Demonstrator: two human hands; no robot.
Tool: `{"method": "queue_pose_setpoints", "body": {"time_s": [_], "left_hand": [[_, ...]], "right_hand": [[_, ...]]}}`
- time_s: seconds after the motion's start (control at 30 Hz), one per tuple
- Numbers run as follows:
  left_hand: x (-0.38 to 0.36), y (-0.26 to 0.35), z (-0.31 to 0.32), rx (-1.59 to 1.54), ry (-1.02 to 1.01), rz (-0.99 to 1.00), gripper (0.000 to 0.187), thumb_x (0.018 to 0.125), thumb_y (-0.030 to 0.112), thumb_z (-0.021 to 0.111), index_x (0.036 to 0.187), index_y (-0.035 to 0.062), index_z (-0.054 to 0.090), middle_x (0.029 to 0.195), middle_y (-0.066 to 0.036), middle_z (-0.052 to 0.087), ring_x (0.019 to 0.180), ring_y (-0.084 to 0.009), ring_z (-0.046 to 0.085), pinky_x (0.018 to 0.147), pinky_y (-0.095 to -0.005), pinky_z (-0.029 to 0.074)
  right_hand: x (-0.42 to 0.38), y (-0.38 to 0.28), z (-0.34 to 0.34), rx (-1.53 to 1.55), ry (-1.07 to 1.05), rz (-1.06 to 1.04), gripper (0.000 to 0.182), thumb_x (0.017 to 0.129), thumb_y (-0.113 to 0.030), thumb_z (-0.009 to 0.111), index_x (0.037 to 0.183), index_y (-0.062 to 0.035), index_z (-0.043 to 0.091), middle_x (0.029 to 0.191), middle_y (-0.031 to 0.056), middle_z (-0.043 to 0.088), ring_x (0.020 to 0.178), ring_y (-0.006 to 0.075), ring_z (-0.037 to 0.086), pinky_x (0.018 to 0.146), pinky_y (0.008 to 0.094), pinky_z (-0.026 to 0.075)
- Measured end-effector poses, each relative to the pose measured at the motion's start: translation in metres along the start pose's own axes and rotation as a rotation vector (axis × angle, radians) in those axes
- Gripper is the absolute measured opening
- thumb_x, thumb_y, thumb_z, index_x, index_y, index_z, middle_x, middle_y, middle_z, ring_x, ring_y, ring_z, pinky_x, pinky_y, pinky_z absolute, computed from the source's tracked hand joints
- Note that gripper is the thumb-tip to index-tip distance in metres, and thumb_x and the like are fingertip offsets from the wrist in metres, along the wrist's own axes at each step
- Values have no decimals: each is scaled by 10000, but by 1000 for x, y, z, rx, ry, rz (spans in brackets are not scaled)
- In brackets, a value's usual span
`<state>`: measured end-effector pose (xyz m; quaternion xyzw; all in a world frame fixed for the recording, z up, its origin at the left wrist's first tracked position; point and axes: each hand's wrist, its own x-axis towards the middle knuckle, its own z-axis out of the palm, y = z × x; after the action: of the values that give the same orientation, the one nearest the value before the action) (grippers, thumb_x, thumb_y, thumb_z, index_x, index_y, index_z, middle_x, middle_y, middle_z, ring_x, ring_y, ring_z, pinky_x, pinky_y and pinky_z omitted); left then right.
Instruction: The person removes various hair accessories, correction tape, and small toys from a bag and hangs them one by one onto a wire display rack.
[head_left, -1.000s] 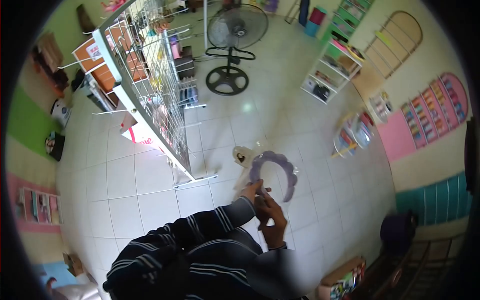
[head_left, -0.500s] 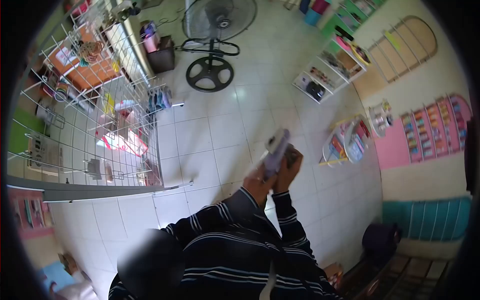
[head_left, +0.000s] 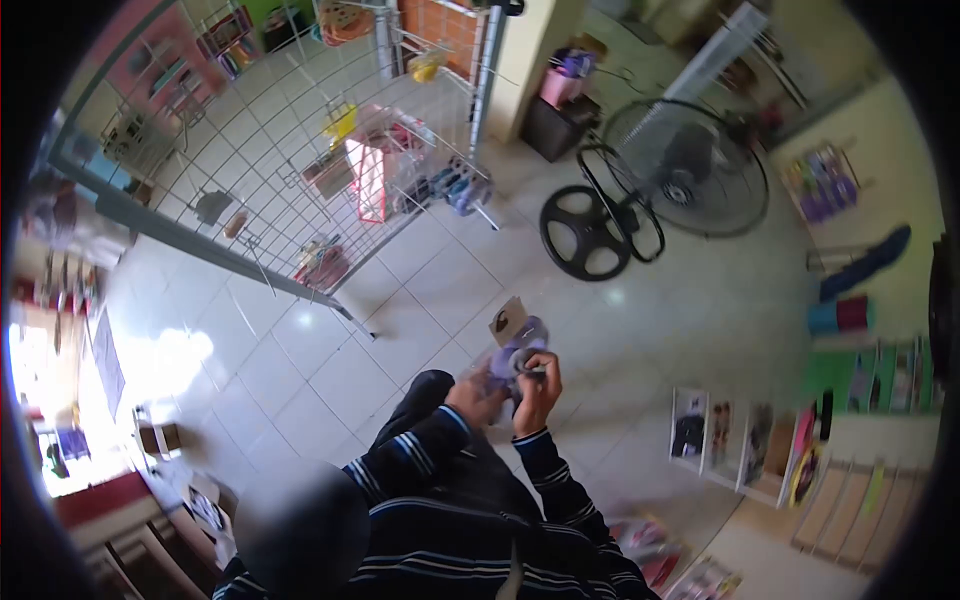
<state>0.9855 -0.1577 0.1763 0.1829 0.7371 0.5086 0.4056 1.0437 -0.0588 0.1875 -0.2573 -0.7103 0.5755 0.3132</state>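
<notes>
In the middle of the head view, both hands hold a lilac packet of ring-shaped pieces (head_left: 505, 362) with a pale brown card (head_left: 508, 320) at its far end. What kind of goods it is I cannot make out. My left hand (head_left: 474, 398) is closed on the near left side, slightly blurred. With fingers bent, my right hand (head_left: 539, 393) grips the right side, next to a small greyish round part. Striped dark sleeves cover both arms, and the packet is held above the tiled floor.
A wire grid rack (head_left: 290, 190) with hanging goods stands at the left front. Beyond the hands, a black-based pedestal fan (head_left: 585, 235) is on the tiled floor (head_left: 440, 290). To the right is a white shelf unit (head_left: 735, 450); bright light enters at far left.
My view has turned left, so the fan and rack sit farther right in it. Both hands still hold the lilac packet, whose card now shows; my right fingers have shifted on it.
</notes>
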Motion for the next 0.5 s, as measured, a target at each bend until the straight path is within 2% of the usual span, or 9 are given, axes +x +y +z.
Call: {"method": "queue_pose_setpoints", "body": {"time_s": [0.1,0.17,0.2,0.27,0.33,0.4,0.43,0.47,0.5], "left_hand": [[36,-19,-10,333,200,241,570,678,320,578,1119,-2,412,859,-164,577,776,-261,571,676,-330,432],[61,-29,-12,267,126,120,578,677,336,578,1118,-1,418,861,-167,577,790,-271,566,687,-336,427],[78,-35,-14,198,23,23,586,676,352,579,1118,0,424,863,-170,576,803,-281,562,698,-341,423],[128,-47,-17,264,21,-23,574,679,377,580,1120,37,445,873,-160,581,804,-268,566,702,-337,427],[180,-47,-21,381,-27,18,561,674,403,584,1124,91,459,877,-141,587,796,-258,571,709,-323,431],[233,-54,-24,303,-88,-163,565,663,450,584,1117,133,473,935,-126,574,814,-248,568,733,-321,435],[259,-56,-30,501,10,-149,607,643,445,610,1138,132,450,979,-128,555,850,-255,554,765,-335,427],[279,-60,-33,699,89,-138,653,623,439,635,1158,130,427,1022,-129,537,887,-262,541,796,-348,418],[299,-55,-40,709,207,-112,689,612,486,617,1162,123,415,1082,-126,495,955,-278,496,828,-368,387]], "right_hand": [[64,17,7,231,13,240,170,706,-75,465,860,-3,477,837,61,455,706,134,424,642,246,365],[117,43,4,-48,-231,46,319,705,-130,561,991,-2,499,893,106,527,727,138,490,658,244,402],[137,55,4,-50,-248,37,319,705,-130,561,991,-2,499,893,106,527,727,138,490,658,244,402],[183,82,0,-26,-536,187,335,693,-134,607,998,-26,523,915,97,557,772,113,519,659,215,408],[225,116,5,49,-602,215,137,719,-139,594,800,-29,587,698,51,581,661,80,526,571,203,409],[261,155,8,16,-599,296,106,723,-121,584,747,-18,570,610,10,544,542,57,486,495,194,378],[282,172,12,-57,-583,314,131,721,-135,587,689,-15,545,567,2,520,503,52,453,452,197,341],[299,194,22,-35,-527,173,161,729,-152,577,674,-10,525,549,-1,504,480,46,414,432,203,308],[317,212,30,-70,-558,234,188,737,-153,575,675,18,525,581,76,539,547,121,492,521,263,380]]}}
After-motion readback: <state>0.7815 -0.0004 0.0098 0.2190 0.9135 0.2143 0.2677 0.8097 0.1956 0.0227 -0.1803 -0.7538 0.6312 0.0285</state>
